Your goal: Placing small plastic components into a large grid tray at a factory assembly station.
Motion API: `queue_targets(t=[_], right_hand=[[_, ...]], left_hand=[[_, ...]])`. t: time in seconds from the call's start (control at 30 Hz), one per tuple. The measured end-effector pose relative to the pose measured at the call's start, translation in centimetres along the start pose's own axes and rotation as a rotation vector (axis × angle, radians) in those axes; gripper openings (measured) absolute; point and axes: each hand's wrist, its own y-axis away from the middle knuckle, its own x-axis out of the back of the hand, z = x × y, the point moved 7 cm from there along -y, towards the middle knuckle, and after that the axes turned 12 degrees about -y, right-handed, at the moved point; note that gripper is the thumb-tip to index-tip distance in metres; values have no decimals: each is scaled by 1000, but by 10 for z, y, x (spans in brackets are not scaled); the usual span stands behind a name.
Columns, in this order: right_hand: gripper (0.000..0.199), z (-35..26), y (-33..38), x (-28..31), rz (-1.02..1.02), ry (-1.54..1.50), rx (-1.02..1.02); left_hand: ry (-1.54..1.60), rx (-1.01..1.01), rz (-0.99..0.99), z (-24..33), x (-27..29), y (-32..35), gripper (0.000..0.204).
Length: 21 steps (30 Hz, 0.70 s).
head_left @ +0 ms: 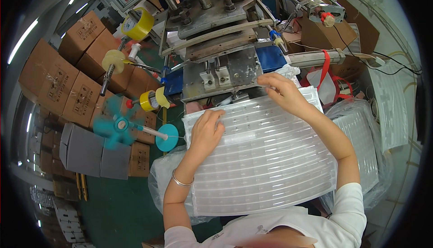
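At far left stand stacked cardboard boxes (67, 85), then a spinning teal fan (116, 125) and yellow tape rolls (137, 24). The left hand (206, 130) lies flat, fingers spread, on the near-left part of a stack of clear ribbed plastic sheets (266, 166). The stack's long axis runs left to right across the lap. The right hand (282, 92) pinches the far edge, just beside the metal press (221, 63), so it is nearer the machine.
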Motion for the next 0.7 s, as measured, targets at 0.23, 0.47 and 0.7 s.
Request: queue_targets(t=[0.23,0.47,0.7], right_hand=[[24,-8,-4,18,129,-53,-70],[28,-27,-33,12,268,191,118],[18,-21,-76,-23,313,467,323]], left_hand=[[-311,-70,434,21,21,-78,33],[-623,-154,312,29,3,-117,32],[-240,-221,209,45,24,-30,26]])
